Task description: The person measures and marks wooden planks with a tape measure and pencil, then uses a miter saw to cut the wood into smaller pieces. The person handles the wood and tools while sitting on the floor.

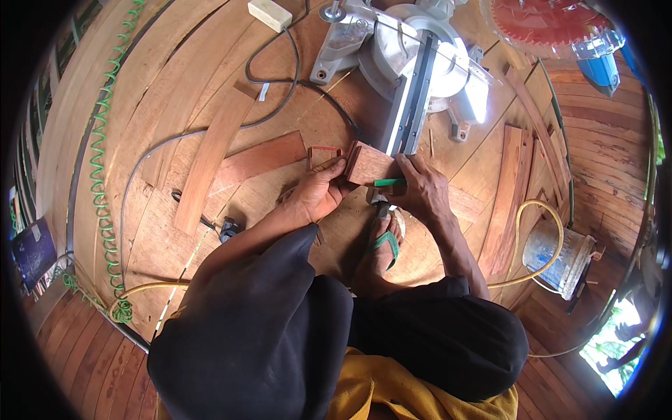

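Note:
A small reddish-brown wooden block (373, 166) is held up between my two hands, with a narrow strip or lip along its left end. My left hand (320, 194) grips that left end, thumb and fingers closed around it. At the block's right end is my right hand (424, 190), fingers bent over its edge. A short green stick (389, 183), possibly a pencil, lies along the block's lower edge and runs into the right hand's fingers. Its far end is hidden by them. Just left of the block, a small reddish wooden piece (325, 155) rests on the wooden boards.
Ahead stands a mitre saw (409, 105), its red blade (546, 28) at upper right. Loose boards (262, 159) lie left; planks (504, 199) lie right beside a bucket (553, 255). A black cable (231, 127) and a green coiled hose (105, 140) cross the left side.

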Demonstrator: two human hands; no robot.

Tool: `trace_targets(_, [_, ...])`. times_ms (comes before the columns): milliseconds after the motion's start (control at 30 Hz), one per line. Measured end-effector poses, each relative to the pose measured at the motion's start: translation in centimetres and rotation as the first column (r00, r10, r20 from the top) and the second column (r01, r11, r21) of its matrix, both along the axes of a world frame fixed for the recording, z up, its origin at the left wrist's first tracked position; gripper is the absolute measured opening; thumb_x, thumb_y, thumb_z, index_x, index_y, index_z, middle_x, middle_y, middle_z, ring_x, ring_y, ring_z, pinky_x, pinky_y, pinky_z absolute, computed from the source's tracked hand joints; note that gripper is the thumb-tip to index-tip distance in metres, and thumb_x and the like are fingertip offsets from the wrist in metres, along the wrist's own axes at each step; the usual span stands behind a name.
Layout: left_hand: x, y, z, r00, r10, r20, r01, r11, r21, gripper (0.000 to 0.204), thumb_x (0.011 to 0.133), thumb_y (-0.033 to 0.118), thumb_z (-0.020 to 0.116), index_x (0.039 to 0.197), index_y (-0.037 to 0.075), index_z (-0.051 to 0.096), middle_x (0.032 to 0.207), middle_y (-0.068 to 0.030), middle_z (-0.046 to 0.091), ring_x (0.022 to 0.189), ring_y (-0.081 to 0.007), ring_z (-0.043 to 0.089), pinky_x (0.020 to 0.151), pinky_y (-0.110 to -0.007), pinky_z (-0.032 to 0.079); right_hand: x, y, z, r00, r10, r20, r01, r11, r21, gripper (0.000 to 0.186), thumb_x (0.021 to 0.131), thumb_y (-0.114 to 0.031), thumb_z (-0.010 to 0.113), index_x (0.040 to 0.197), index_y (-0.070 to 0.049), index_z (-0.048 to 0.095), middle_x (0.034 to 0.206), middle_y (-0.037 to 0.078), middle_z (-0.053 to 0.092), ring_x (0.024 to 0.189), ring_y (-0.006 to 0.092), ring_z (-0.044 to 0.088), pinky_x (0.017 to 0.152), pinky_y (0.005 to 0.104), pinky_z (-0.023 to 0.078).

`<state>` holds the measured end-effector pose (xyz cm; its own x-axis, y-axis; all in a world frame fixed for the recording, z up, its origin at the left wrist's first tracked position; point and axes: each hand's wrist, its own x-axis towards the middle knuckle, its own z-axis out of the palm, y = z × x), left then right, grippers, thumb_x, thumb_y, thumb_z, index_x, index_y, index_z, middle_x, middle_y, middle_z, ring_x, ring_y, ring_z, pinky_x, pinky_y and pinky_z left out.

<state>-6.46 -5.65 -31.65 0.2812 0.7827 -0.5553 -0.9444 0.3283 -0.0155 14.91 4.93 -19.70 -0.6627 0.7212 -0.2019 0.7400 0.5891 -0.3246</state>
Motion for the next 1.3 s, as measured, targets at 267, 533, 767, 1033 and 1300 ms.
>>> trace_targets(267, [-0.3, 0.9, 0.1, 1.0, -0.008, 0.007, 0.008, 1.0, 0.006, 0.031, 0.107, 0.018, 0.063, 0.136, 0.008, 0.061, 0.137, -0.008, 0.066, 0.131, -0.0229, 0.062, 0.118, -0.045, 0.05, -0.3, 0.7, -0.3, 1.0, 0.004, -0.012, -0.004, 1.0, 0.008, 0.078, 0.065, -0.028, 0.094, 0.134, -0.008, 0.063, 0.112, 0.011, 0.069, 0.096, 0.031, 0.073, 0.079, 0.0425, 0.06])
trace_targets(533, [-0.5, 1.0, 0.3, 0.999, -0.023, -0.029, 0.022, 1.0, -0.013, 0.031, 0.107, 0.02, 0.063, 0.135, 0.007, 0.06, 0.134, -0.0092, 0.066, 0.129, -0.0252, 0.063, 0.116, -0.048, 0.051, -0.2, 0.6, -0.6, 1.0, -0.004, 0.001, 0.004, 1.0, -0.005, 0.078, 0.066, -0.029, 0.093, 0.134, -0.008, 0.063, 0.115, 0.011, 0.069, 0.099, 0.0311, 0.073, 0.081, 0.0419, 0.06])
trace_targets(767, [-2.2, 1.6, 1.3, 0.995, -0.074, -0.071, 0.078, 0.995, 0.055, 0.041, 0.102, 0.032, 0.071, 0.132, 0.005, 0.063, 0.128, -0.01, 0.069, 0.125, -0.0242, 0.066, 0.103, -0.049, 0.058, -0.1, 0.7, -0.4, 1.0, -0.019, 0.023, 0.02, 0.999, -0.028, 0.077, 0.067, -0.028, 0.092, 0.135, -0.007, 0.063, 0.121, 0.011, 0.068, 0.102, 0.0316, 0.073, 0.083, 0.0419, 0.06])
trace_targets(1033, [-1.6, 1.4, 1.0, 0.945, -0.107, -0.309, 0.155, 0.978, 0.137, 0.033, 0.103, 0.021, 0.069, 0.131, 0.002, 0.066, 0.13, -0.0127, 0.069, 0.121, -0.0285, 0.068, 0.107, -0.048, 0.058, -0.2, 0.6, -0.6, 1.0, -0.014, 0.018, 0.015, 1.0, -0.026, 0.081, 0.066, -0.034, 0.093, 0.136, -0.007, 0.062, 0.122, 0.011, 0.068, 0.103, 0.0313, 0.073, 0.083, 0.0412, 0.061])
trace_targets(1300, [-1.8, 1.5, 0.2, 0.979, -0.131, -0.158, 0.147, 0.985, 0.094, 0.038, 0.103, 0.019, 0.068, 0.136, 0.002, 0.062, 0.131, -0.0126, 0.068, 0.123, -0.0288, 0.067, 0.111, -0.047, 0.055, -0.2, 0.8, -0.5, 0.997, 0.001, -0.073, -0.001, 1.0, -0.012, 0.077, 0.068, -0.027, 0.094, 0.132, -0.007, 0.057, 0.107, 0.013, 0.065, 0.091, 0.0371, 0.071, 0.075, 0.0459, 0.058])
